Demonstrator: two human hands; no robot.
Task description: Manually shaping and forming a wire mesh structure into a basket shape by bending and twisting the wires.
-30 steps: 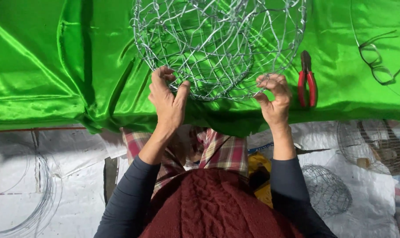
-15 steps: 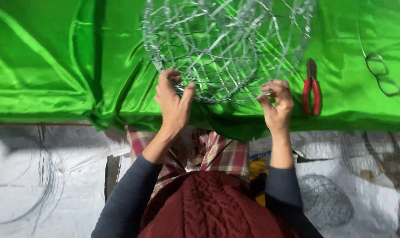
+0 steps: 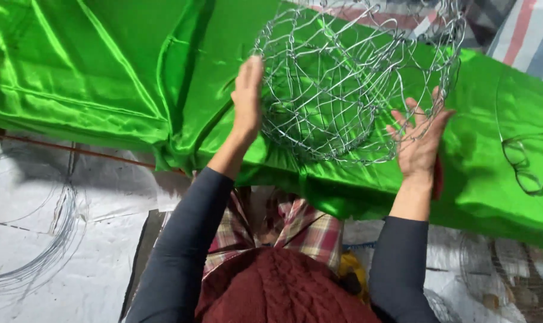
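Spreading hands (image 3: 337, 128) wider, wire basket (image 3: 355, 78) tilted — pliers hidden

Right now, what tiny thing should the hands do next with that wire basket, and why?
Probably close both hands onto the wire basket. The left hand lies flat against its side and the right hand is open beside it, so neither seems to grip it as it sits tilted on the green cloth.
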